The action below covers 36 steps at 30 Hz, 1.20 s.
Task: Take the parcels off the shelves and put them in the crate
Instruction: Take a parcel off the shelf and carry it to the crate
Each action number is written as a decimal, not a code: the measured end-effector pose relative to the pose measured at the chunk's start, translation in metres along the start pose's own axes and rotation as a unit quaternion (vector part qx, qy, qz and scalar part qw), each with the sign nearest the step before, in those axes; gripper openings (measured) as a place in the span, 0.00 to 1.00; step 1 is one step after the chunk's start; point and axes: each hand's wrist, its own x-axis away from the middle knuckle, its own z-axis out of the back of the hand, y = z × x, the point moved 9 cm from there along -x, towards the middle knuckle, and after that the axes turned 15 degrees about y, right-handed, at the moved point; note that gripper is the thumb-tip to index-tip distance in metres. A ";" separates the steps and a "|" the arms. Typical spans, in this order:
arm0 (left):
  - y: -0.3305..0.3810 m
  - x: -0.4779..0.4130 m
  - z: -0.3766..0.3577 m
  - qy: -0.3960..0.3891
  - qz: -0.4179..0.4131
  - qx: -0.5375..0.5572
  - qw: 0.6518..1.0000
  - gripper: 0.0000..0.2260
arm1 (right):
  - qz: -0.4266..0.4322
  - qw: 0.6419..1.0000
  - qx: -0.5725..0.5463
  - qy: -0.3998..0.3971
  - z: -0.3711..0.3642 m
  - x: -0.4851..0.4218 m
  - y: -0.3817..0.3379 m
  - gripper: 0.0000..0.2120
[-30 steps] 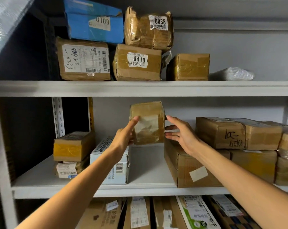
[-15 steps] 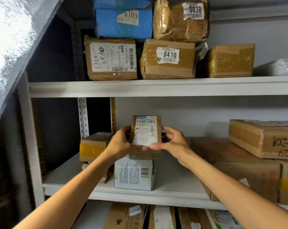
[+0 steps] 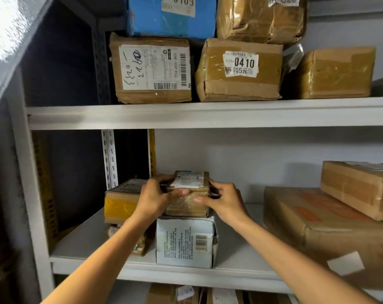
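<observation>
The left thumb (image 3: 181, 191) and right thumb (image 3: 199, 199) press on the near face of a small taped parcel (image 3: 189, 207). The other fingers curl round its two ends, so the left hand (image 3: 155, 198) and the right hand (image 3: 225, 202) both grip it, with the label side up. The parcel's underside meets the top of a white printed box (image 3: 186, 242) at six o'clock. Whether it rests on that box or is just clear of it cannot be told.

At nine o'clock, just beside the left hand, a brown box with yellow tape (image 3: 122, 202) lies on another parcel that is mostly hidden by the left forearm. At three o'clock, well apart, a large flat carton (image 3: 317, 224) takes up the right of the middle shelf (image 3: 241, 266), with a smaller brown box (image 3: 357, 187) lying on it. A bare strip of shelf runs between this carton and the white box.

At twelve o'clock the upper shelf (image 3: 208, 115) hangs over the hands. It bears a box with a handwritten label (image 3: 151, 69), a box marked 0410 (image 3: 238, 71) and a plain taped box (image 3: 335, 73). A blue box (image 3: 170, 16) and a crumpled brown parcel (image 3: 260, 18) are stacked on them. At ten o'clock a perforated post (image 3: 109, 159) stands behind the yellow-taped box. Below the middle shelf, at six o'clock, the tops of more parcels (image 3: 175, 295) show.
</observation>
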 end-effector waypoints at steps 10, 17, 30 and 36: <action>0.028 -0.007 0.000 -0.072 -0.028 -0.172 0.982 0.30 | 0.014 0.982 0.169 -0.079 -0.008 -0.002 -0.018 0.24; 0.098 -0.001 -0.027 -0.119 -0.184 -0.350 0.911 0.36 | 0.263 0.775 0.553 -0.155 0.017 0.006 -0.073 0.28; 0.205 0.077 -0.181 -0.227 -0.306 -0.298 0.875 0.28 | 0.074 0.741 0.655 -0.131 0.241 0.028 -0.038 0.21; 0.245 0.116 -0.235 -0.240 -0.327 -0.288 0.868 0.21 | 0.056 0.740 0.664 -0.093 0.328 0.029 -0.032 0.20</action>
